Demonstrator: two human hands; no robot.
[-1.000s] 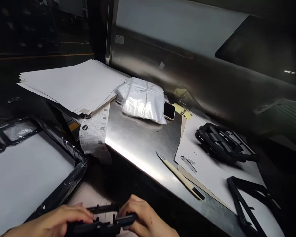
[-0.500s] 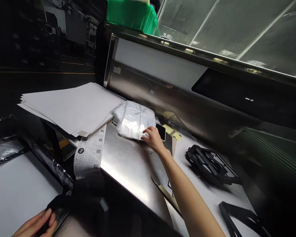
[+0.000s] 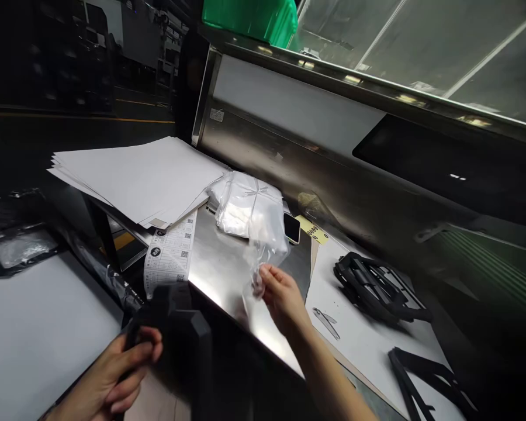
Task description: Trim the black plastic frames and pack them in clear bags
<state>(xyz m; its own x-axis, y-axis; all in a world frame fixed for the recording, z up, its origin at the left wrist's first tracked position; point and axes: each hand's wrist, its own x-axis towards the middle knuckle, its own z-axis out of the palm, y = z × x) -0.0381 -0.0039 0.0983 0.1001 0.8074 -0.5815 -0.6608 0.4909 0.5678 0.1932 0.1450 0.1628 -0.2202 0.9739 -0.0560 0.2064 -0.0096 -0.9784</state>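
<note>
A person's two bare hands work at a polished stainless-steel workbench (image 3: pixel 228 275) in a dim workshop. The right hand (image 3: pixel 280 295), near the middle of the scene, pinches the corner of one thin, clear plastic bag (image 3: pixel 263 248) between thumb and fingertips and lifts it off a tied bundle of clear plastic bags (image 3: pixel 245 204) lying farther back on the bench. The left hand (image 3: pixel 118 368), at the near left, is closed around the edge of a black moulded plastic frame part (image 3: pixel 179 327) held upright below the bench edge. Left of the bundle sits a fanned stack of large white paper sheets (image 3: pixel 135 175), with a printed label sheet bearing QR codes (image 3: pixel 170 257) hanging over the bench edge just beneath it. A small black-screened device (image 3: pixel 291 227) rests touching the right side of the bundle, beside a yellow tag (image 3: pixel 315 231). To the right, on white paper, lie a small metal blade (image 3: pixel 326 321) and a pile of black plastic frames (image 3: pixel 377 286). To peel away a single bag cleanly, the pinch likely needs to stay light and at one corner, so neighbouring bags are not dragged along.
</note>
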